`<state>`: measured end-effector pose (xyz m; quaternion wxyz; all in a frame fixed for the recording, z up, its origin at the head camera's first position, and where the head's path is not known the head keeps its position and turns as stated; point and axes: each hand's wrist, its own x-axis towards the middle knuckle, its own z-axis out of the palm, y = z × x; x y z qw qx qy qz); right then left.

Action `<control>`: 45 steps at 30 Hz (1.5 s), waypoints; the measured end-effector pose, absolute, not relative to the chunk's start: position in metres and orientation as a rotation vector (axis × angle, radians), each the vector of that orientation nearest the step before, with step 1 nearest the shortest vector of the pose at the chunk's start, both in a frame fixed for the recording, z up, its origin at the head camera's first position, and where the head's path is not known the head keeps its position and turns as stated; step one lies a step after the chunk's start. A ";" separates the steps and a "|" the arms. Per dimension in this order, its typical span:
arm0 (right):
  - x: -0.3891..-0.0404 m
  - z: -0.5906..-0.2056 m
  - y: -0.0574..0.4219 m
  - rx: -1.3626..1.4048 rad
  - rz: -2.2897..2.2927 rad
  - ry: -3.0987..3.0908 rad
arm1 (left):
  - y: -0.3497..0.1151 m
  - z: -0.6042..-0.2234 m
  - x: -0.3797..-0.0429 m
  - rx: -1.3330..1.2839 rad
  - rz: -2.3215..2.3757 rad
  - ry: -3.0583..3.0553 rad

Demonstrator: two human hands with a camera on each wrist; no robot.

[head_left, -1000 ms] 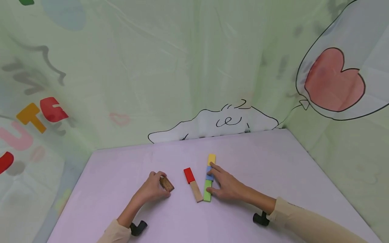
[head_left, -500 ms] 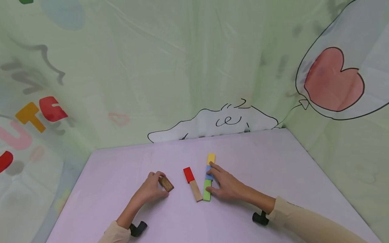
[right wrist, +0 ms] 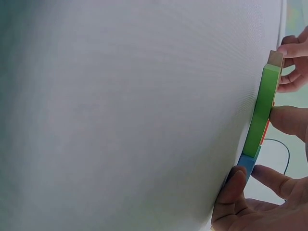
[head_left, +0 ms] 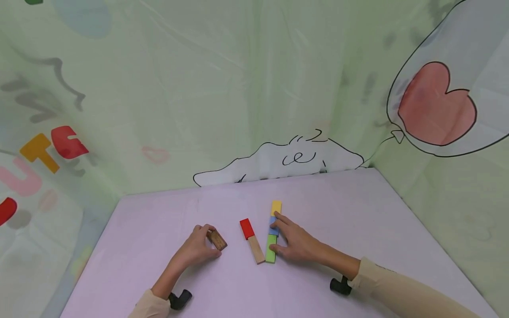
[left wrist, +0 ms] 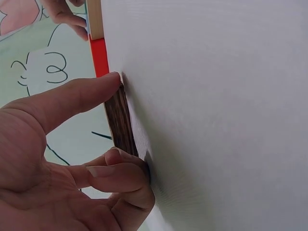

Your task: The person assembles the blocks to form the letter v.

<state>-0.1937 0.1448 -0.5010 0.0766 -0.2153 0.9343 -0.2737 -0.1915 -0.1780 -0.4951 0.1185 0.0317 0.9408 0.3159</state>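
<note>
On the left, my left hand (head_left: 197, 245) grips a dark brown wooden block (head_left: 217, 240) by its two ends, thumb at one and curled fingers at the other. My right hand (head_left: 298, 240) lies over a row of blocks joined end to end. Its thumb touches the green block (head_left: 271, 249), and its bent fingers hold the blue block (head_left: 273, 226). A yellow block (head_left: 276, 207) forms the far end of this row. Between the hands, a red block (head_left: 247, 229) meets a light wooden block (head_left: 256, 250) in a slanted line. The light block's near end is close to the green block.
A pale lilac cloth covers the table (head_left: 159, 212). Printed curtains (head_left: 199, 88) rise behind its back edge and along both sides. A black wrist device (head_left: 180, 299) sits at the left wrist, and another black device (head_left: 340, 285) at the right.
</note>
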 end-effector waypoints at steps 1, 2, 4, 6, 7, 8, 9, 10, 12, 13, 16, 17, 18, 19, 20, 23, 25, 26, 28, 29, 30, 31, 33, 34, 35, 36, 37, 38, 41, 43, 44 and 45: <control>-0.194 -0.501 0.145 -0.643 -0.820 2.800 | -0.178 -0.495 -0.192 0.094 0.925 2.752; -0.193 -0.501 0.145 -0.641 -0.821 2.800 | -0.179 -0.496 -0.193 0.098 0.925 2.753; -0.193 -0.500 0.144 -0.640 -0.822 2.801 | -0.179 -0.496 -0.193 0.092 0.940 2.753; -0.193 -0.500 0.144 -0.640 -0.824 2.801 | -0.179 -0.496 -0.194 0.084 0.958 2.762; -0.193 -0.500 0.144 -0.641 -0.823 2.801 | -0.180 -0.496 -0.194 0.077 0.968 2.769; -0.192 -0.500 0.144 -0.642 -0.823 2.801 | -0.180 -0.496 -0.195 0.072 0.976 2.778; -0.192 -0.500 0.144 -0.645 -0.823 2.801 | -0.180 -0.495 -0.195 0.066 0.986 2.787; -0.192 -0.500 0.144 -0.645 -0.823 2.802 | -0.180 -0.495 -0.196 0.065 0.992 2.797; -0.192 -0.499 0.144 -0.643 -0.825 2.803 | -0.180 -0.492 -0.199 0.069 0.994 2.819; -0.192 -0.499 0.144 -0.641 -0.826 2.803 | -0.180 -0.491 -0.200 0.068 0.999 2.822; -0.193 -0.500 0.144 -0.634 -0.831 2.802 | -0.180 -0.488 -0.202 0.059 1.015 2.823; -0.192 -0.500 0.144 -0.632 -0.832 2.801 | -0.180 -0.487 -0.203 0.057 1.016 2.824; -0.192 -0.500 0.144 -0.631 -0.833 2.800 | -0.180 -0.487 -0.204 0.048 1.021 2.819; -0.192 -0.500 0.144 -0.631 -0.835 2.799 | -0.180 -0.487 -0.205 0.046 1.027 2.816; -0.192 -0.500 0.144 -0.631 -0.835 2.798 | -0.179 -0.486 -0.206 0.042 1.028 2.817; -0.192 -0.500 0.145 -0.632 -0.831 2.802 | -0.179 -0.487 -0.209 0.041 1.026 2.820; -0.192 -0.500 0.145 -0.634 -0.829 2.803 | -0.179 -0.488 -0.211 0.040 1.034 2.826; -0.192 -0.501 0.145 -0.635 -0.827 2.804 | -0.179 -0.488 -0.212 0.040 1.036 2.831; -0.193 -0.501 0.145 -0.638 -0.830 2.803 | -0.179 -0.488 -0.213 0.043 1.033 2.845; -0.193 -0.501 0.146 -0.639 -0.831 2.803 | -0.179 -0.488 -0.215 0.046 1.033 2.851; -0.193 -0.501 0.146 -0.640 -0.833 2.802 | -0.179 -0.489 -0.216 0.049 1.030 2.859; -0.193 -0.502 0.146 -0.640 -0.834 2.802 | -0.179 -0.488 -0.217 0.052 1.025 2.865; -0.193 -0.502 0.146 -0.637 -0.833 2.801 | -0.178 -0.489 -0.219 0.061 1.014 2.875; -0.193 -0.502 0.146 -0.635 -0.830 2.802 | -0.178 -0.488 -0.220 0.071 1.013 2.879; -0.193 -0.502 0.146 -0.635 -0.827 2.802 | -0.178 -0.488 -0.221 0.079 1.011 2.881; -0.193 -0.502 0.146 -0.634 -0.824 2.803 | -0.177 -0.488 -0.222 0.085 1.007 2.884; -0.193 -0.501 0.145 -0.635 -0.821 2.804 | -0.176 -0.488 -0.223 0.089 1.005 2.884; -0.193 -0.501 0.145 -0.635 -0.821 2.803 | -0.176 -0.488 -0.224 0.093 1.002 2.885; -0.192 -0.500 0.145 -0.644 -0.822 2.803 | -0.172 -0.489 -0.227 0.100 0.992 2.880; -0.191 -0.500 0.145 -0.646 -0.824 2.802 | -0.169 -0.489 -0.230 0.104 0.982 2.874; -0.191 -0.500 0.145 -0.640 -0.823 2.804 | -0.168 -0.490 -0.231 0.110 0.981 2.870; -0.191 -0.500 0.145 -0.633 -0.821 2.806 | -0.166 -0.489 -0.233 0.116 0.977 2.865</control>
